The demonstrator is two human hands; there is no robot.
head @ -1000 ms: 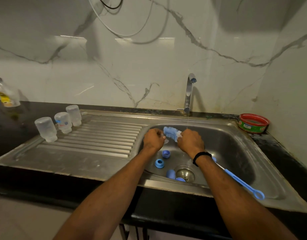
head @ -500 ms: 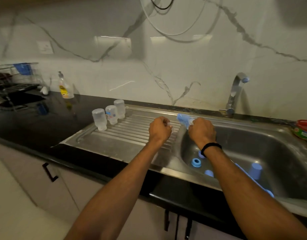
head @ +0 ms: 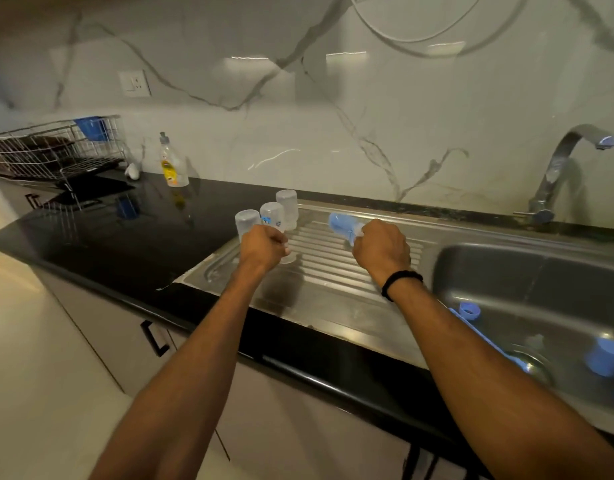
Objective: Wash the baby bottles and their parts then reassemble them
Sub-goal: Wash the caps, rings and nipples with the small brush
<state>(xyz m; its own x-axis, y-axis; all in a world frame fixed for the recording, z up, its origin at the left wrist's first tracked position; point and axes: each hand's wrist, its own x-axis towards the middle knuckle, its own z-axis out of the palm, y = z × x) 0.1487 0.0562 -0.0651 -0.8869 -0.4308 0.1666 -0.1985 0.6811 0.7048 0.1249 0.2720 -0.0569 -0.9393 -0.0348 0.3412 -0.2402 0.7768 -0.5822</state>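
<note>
1. Parts washing: left hand [head: 264, 247] pinches a small clear part [head: 287, 259], probably a teat; right hand [head: 381, 252] has its grip wrapped round the bottle brush [head: 343, 225].
2. Both hover over the drainboard [head: 333, 275], beside three upended bottles [head: 272, 214].
3. Next, likely: park it there, gently, upright.

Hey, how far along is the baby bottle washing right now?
Looks done: three bottles stand upside down on the drainboard. In hand: the left hand holds a small clear part above it, the right hand grips the blue brush. Left: a blue ring and blue cap lie in the sink; nothing is reassembled.
</note>
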